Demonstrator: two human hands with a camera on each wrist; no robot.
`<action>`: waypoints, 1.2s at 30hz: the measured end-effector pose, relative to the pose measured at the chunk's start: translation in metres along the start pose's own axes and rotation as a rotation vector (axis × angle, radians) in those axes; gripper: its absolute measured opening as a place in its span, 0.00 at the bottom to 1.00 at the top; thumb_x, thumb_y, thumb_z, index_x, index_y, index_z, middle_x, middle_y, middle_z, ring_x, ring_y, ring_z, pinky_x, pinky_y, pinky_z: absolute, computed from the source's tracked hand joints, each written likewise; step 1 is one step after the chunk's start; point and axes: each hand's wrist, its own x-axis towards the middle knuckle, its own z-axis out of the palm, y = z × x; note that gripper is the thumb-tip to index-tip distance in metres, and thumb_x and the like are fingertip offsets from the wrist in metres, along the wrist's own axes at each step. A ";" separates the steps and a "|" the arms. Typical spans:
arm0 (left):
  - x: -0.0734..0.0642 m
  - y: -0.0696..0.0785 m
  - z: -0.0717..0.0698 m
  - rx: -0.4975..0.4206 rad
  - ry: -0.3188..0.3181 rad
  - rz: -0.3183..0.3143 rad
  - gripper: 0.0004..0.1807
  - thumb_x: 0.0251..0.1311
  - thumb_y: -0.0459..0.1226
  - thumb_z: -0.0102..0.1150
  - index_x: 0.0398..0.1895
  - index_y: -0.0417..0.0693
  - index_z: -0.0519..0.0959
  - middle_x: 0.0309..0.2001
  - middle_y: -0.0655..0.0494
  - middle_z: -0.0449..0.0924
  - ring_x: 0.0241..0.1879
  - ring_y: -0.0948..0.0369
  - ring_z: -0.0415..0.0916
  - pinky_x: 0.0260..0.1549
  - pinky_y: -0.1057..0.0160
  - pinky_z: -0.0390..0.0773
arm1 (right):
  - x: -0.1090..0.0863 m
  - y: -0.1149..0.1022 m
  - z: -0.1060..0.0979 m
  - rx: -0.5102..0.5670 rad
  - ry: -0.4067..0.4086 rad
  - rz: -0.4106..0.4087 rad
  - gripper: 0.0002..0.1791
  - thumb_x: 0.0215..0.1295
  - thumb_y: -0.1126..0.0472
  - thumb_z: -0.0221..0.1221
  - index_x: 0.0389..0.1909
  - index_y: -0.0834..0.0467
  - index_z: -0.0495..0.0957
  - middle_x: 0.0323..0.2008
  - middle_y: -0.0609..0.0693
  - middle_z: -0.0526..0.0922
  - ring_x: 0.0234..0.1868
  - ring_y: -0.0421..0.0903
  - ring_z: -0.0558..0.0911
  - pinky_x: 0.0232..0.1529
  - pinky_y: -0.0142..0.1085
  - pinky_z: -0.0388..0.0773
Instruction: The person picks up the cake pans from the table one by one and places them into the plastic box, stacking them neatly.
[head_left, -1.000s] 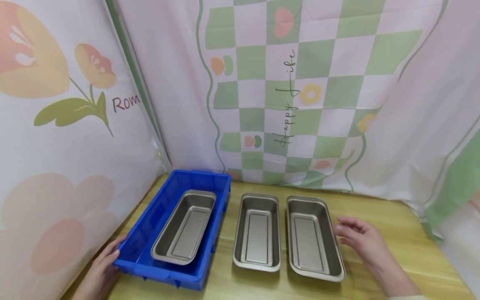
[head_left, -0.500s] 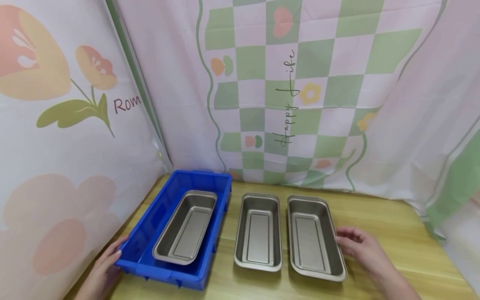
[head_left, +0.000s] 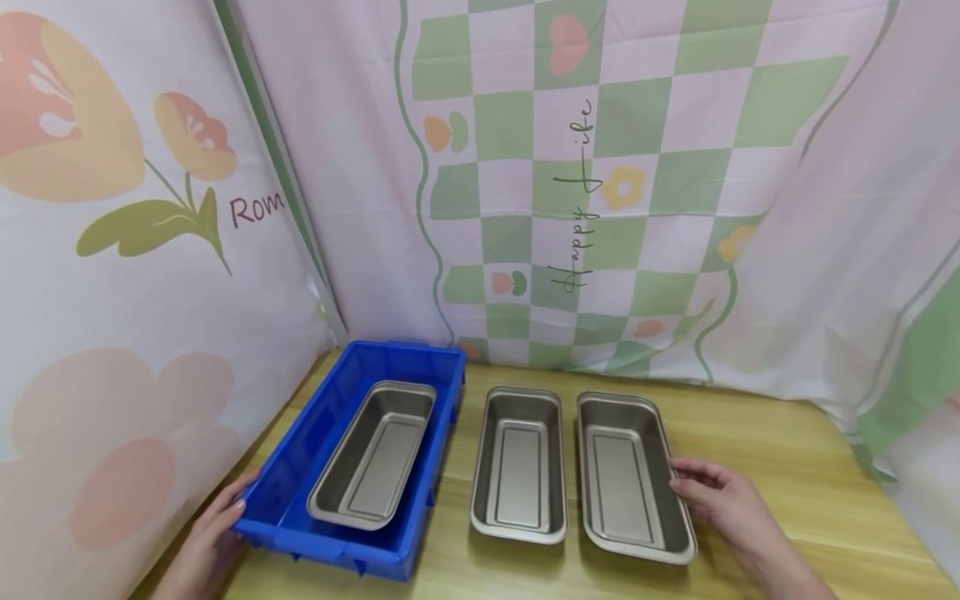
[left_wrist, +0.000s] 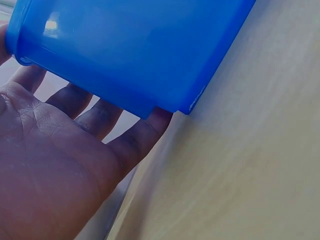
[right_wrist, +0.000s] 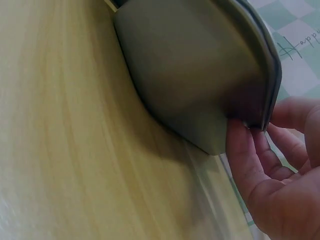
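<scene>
My left hand (head_left: 206,537) holds the near left corner of a blue plastic bin (head_left: 322,546). In the left wrist view its fingers (left_wrist: 135,142) lie along the outer wall, one tip at the bottom edge. A metal loaf pan (head_left: 375,467) lies inside the bin. On the table to the right stand a second loaf pan (head_left: 519,475) and a third loaf pan (head_left: 630,483). My right hand (head_left: 731,508) pinches the right rim of the third pan, thumb at the rim and fingers below it on the outer side, as the right wrist view shows.
All this stands on a wooden table (head_left: 795,467). Behind it hangs a checkered cloth (head_left: 555,192), and a flowered cloth (head_left: 225,308) rises along the left, close beside the bin and my left hand.
My right hand has come down from beside the rightmost loaf pan and has taken hold of its rim. The left hand stays at the bin; the pans have barely shifted in view.
</scene>
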 end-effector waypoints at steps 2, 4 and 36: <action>0.000 0.000 0.000 0.008 0.007 -0.008 0.25 0.79 0.35 0.28 0.76 0.48 0.57 0.61 0.73 0.73 0.57 0.69 0.72 0.50 0.69 0.73 | 0.000 -0.001 0.001 -0.003 0.011 -0.004 0.22 0.62 0.71 0.63 0.56 0.73 0.74 0.40 0.52 0.83 0.38 0.45 0.83 0.38 0.39 0.82; 0.000 0.000 0.000 0.009 0.011 -0.014 0.25 0.79 0.35 0.28 0.76 0.48 0.57 0.60 0.73 0.73 0.57 0.69 0.72 0.50 0.69 0.73 | 0.000 -0.002 0.002 -0.018 0.020 -0.006 0.23 0.61 0.71 0.63 0.56 0.74 0.73 0.40 0.52 0.83 0.37 0.45 0.83 0.38 0.39 0.82; -0.001 0.001 0.000 0.033 0.063 -0.094 0.25 0.79 0.38 0.30 0.76 0.48 0.56 0.59 0.77 0.72 0.56 0.70 0.73 0.48 0.68 0.73 | 0.002 -0.010 0.007 0.027 0.092 -0.024 0.16 0.59 0.72 0.64 0.50 0.67 0.80 0.37 0.45 0.84 0.34 0.41 0.82 0.35 0.33 0.81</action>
